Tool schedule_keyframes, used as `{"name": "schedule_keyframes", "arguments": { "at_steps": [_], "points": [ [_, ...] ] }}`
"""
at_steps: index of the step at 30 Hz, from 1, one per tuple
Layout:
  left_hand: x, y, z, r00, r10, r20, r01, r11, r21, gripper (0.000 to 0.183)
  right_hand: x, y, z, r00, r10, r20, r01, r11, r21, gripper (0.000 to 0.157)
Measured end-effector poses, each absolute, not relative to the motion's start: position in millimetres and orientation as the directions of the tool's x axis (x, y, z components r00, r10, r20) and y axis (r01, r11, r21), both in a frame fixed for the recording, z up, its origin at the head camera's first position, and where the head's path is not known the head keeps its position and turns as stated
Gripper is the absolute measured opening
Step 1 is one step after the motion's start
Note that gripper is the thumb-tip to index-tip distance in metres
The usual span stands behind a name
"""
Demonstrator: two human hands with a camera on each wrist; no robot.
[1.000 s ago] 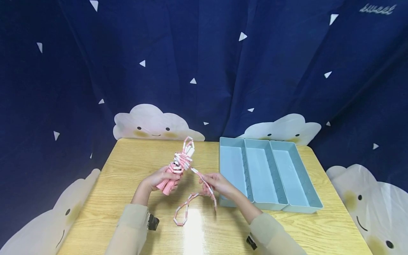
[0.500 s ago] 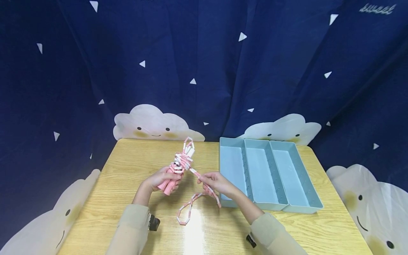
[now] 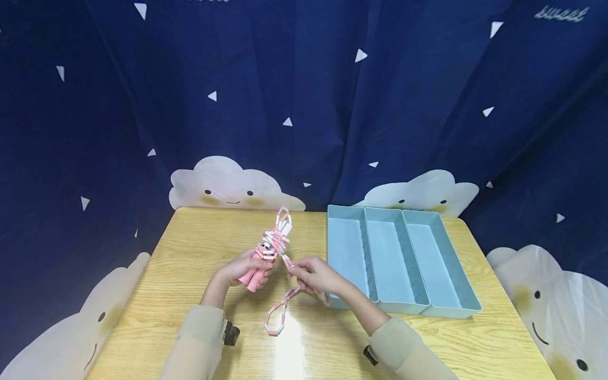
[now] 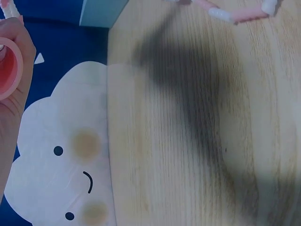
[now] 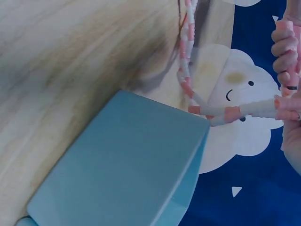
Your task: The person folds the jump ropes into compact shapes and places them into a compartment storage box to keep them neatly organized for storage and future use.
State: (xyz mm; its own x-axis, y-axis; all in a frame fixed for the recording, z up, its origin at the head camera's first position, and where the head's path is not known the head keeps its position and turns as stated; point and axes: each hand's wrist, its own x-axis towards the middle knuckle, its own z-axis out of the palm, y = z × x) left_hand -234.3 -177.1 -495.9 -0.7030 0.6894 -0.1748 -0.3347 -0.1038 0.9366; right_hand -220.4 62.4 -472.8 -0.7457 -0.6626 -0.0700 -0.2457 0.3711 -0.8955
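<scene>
A pink-and-white beaded jump rope [image 3: 275, 240] is bundled in front of me, its cord wound several times round its middle. My left hand [image 3: 244, 266] grips its two pink handles [image 3: 254, 277] near their lower ends. One hollow handle end [image 4: 17, 70] shows at the edge of the left wrist view. Close beside the bundle, my right hand [image 3: 315, 274] pinches the loose cord between thumb and fingers. From that hand a doubled tail [image 5: 186, 61] hangs down, ending in a loop [image 3: 274, 331] over the table.
On the right of the wooden table [image 3: 199, 232] stands a light blue organizer [image 3: 328, 253] with three long compartments. It is close behind the right hand and forearm. A dark blue curtain [image 3: 304, 79] with clouds hangs behind the table.
My right hand has slid left and up along the cord towards the bundle, and less cord shows between them. The hanging loop has shifted slightly right. My left hand has hardly moved.
</scene>
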Motion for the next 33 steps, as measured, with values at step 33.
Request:
{"name": "schedule_keyframes", "arguments": {
  "at_steps": [33],
  "points": [
    [-231.7, -177.3, -483.0, -0.647, 0.7, -0.302, -0.251, 0.178, 0.951, 0.019, -231.3, 66.2, -444.3, -0.686, -0.719, -0.112, -0.177, 0.314, -0.933, 0.032]
  ]
}}
